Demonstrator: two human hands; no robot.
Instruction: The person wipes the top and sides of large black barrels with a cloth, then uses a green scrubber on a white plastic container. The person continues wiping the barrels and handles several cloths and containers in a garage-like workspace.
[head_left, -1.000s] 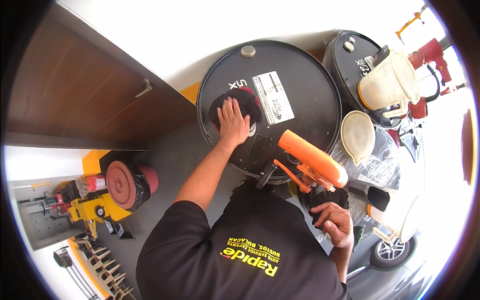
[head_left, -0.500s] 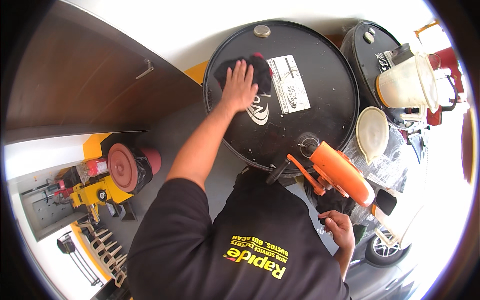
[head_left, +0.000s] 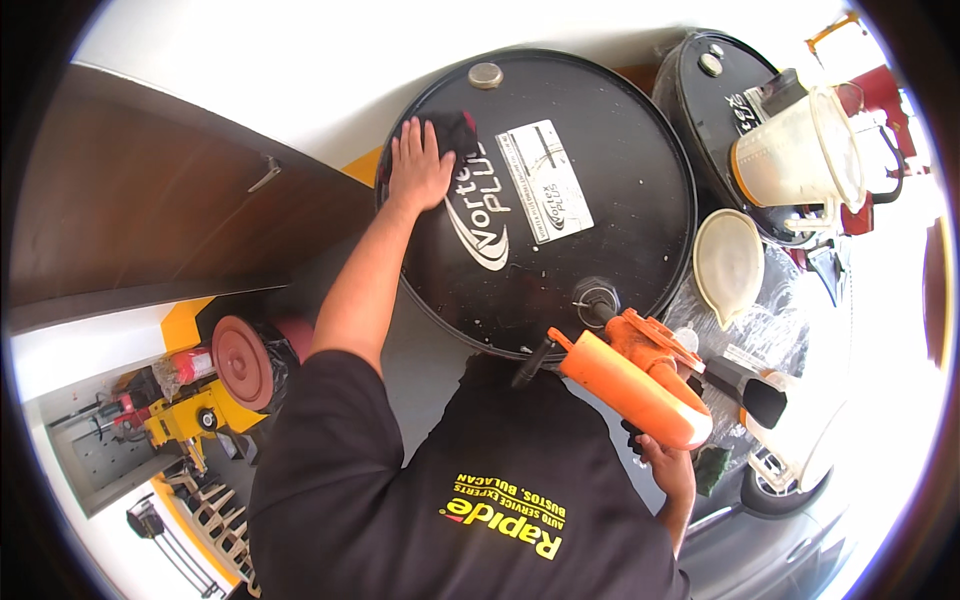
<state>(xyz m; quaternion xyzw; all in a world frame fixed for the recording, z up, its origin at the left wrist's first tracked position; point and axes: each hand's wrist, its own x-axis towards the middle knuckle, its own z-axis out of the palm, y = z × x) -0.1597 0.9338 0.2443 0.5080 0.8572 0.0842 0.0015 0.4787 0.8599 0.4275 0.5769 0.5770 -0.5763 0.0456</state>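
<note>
My left hand [head_left: 421, 172] lies flat with fingers stretched on a dark cloth with red bits [head_left: 453, 131], pressing it against the top of a large black drum [head_left: 620, 160] near its left rim. An orange hand pump [head_left: 630, 385] with a black-gripped crank [head_left: 533, 364] stands at the drum's near edge. Just below the pump's curved spout is my right hand [head_left: 668, 470], its fingers curled. Something black shows at those fingertips, but the spout partly covers it and I cannot make out what it is.
A second black drum [head_left: 700, 110] stands at the right, bearing a cloudy measuring jug [head_left: 800, 150]. Nearer are a pale oval lid [head_left: 728, 262] and another jug [head_left: 790, 425]. Left are a brown door [head_left: 170, 190] and a lidded reddish bin [head_left: 243, 362].
My left hand and the cloth have slid toward the drum's left rim, uncovering printed lettering. The pump's spout has swung left and nearer to me, now over my right hand. The view has shifted slightly.
</note>
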